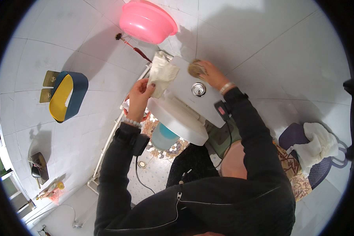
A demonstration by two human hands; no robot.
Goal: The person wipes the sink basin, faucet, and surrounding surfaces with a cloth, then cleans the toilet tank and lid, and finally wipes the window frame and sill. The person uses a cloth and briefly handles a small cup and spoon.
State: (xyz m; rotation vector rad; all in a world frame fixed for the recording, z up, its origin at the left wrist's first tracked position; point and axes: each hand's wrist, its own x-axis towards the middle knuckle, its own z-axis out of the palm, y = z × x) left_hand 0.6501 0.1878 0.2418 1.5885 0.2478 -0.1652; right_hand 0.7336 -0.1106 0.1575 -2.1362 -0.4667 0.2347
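My left hand [139,96] pinches the lower edge of a thin, creased white sheet or packet [162,72], whose exact kind I cannot tell. It hangs beside the left end of the white toilet tank lid [184,79]. My right hand [213,75] grips a crumpled brownish cloth or scouring pad [195,68] against the back edge of that lid. Between the hands sits the round chrome flush button [198,89]. Below the tank stands the raised white toilet seat cover [180,121].
A pink plastic basin [147,22] hangs on the wall ahead. At left is a blue-and-yellow wall caddy [73,97]; white pipes [110,132] run below it. A basin with blue inside [163,135] stands on the floor. A white cloth [315,144] drapes at right. Cables hang from both wrists.
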